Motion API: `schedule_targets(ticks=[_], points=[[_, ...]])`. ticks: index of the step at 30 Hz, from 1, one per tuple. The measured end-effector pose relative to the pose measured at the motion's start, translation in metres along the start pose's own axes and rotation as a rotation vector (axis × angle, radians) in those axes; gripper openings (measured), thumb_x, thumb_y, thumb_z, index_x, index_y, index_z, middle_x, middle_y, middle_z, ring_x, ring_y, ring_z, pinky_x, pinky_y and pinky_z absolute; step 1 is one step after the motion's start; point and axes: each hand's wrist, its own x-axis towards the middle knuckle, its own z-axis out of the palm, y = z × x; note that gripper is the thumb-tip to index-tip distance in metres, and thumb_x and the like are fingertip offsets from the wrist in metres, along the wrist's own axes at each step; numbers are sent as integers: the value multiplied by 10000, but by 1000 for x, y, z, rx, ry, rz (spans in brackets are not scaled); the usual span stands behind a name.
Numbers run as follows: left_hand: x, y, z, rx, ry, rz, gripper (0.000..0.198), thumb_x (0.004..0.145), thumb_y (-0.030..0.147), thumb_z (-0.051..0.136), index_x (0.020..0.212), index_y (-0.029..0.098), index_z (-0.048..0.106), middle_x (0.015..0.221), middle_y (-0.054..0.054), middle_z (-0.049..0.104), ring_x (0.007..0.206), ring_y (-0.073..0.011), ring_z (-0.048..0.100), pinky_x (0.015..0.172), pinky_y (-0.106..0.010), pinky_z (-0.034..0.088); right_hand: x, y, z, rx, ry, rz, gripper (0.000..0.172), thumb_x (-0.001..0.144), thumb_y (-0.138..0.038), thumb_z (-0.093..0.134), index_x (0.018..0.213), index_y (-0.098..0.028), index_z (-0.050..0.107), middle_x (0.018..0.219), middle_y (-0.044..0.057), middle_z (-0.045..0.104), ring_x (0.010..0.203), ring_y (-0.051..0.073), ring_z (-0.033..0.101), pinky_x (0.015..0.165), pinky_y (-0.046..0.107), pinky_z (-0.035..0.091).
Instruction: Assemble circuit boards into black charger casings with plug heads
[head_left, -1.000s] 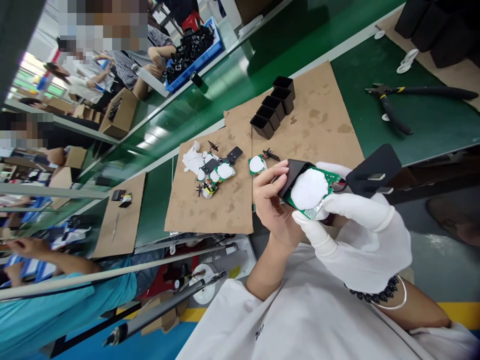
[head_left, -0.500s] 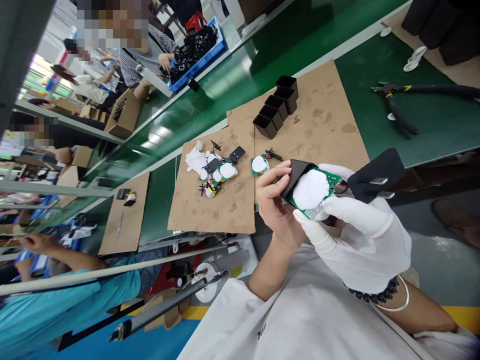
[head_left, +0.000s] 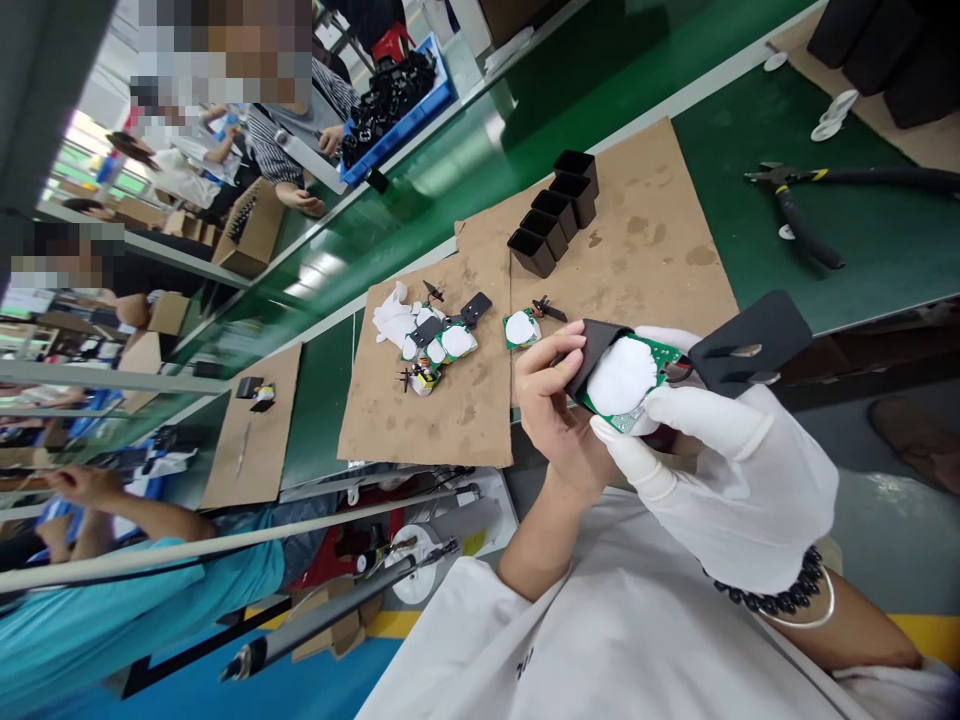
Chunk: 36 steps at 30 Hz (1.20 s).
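Observation:
My bare left hand point(head_left: 559, 405) is wrapped round a black plastic case point(head_left: 595, 350), its open end facing right. A green circuit board point(head_left: 670, 352) with a round white pad point(head_left: 621, 376) on it sits partly inside that opening, slightly tilted. My right hand point(head_left: 720, 460), in a white glove, pinches the board's outer end between thumb and fingers. Short wires run from the board to a black end plate point(head_left: 757, 340) with metal prongs, which sticks out to the right above the glove. The board's inner end is hidden in the case.
Several empty black cases point(head_left: 553, 215) stand in a row on cardboard point(head_left: 645, 240). Left of them lie one board point(head_left: 521, 328) and a pile of board assemblies point(head_left: 450, 340). Pliers point(head_left: 795, 195) rest on the green bench at right. Co-workers sit across and to the left.
The black end plate has turned a little and shifted slightly left. Board and case keep nearly the same place relative to each other. Across the bench, a co-worker's hand has moved.

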Motion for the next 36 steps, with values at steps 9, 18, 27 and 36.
schedule_targets(ticks=[9, 18, 27, 36], points=[[-4, -3, 2, -88, -3, -47, 107, 955, 325, 655, 1005, 238, 617, 1069, -11, 627, 1068, -204, 702, 1003, -453, 569, -3, -2, 2, -242, -86, 52, 76, 911, -304, 625, 971, -272, 590, 970, 49, 723, 801, 217, 700, 624, 310, 550], [-13, -11, 3, -36, -11, -88, 134, 967, 364, 624, 1019, 249, 580, 1105, -29, 604, 1150, -228, 675, 998, -452, 577, -7, 1, 6, -286, -7, -12, 200, 895, -280, 704, 1038, -245, 569, 833, 37, 701, 716, 207, 673, 622, 299, 553], [-8, -9, 3, -5, -15, -33, 121, 969, 348, 621, 1026, 250, 580, 1107, -17, 595, 1138, -226, 679, 1004, -468, 572, -7, 0, 4, -249, -11, 10, 197, 890, -271, 712, 1038, -264, 582, 897, 23, 708, 864, 196, 720, 710, 274, 587], [2, -9, 3, -14, -18, 44, 133, 943, 302, 658, 1026, 236, 578, 1100, -19, 609, 1123, -229, 690, 1000, -478, 578, -3, 2, 0, -204, 0, -9, 167, 875, -290, 736, 996, -287, 621, 858, 17, 673, 755, 188, 674, 715, 300, 588]])
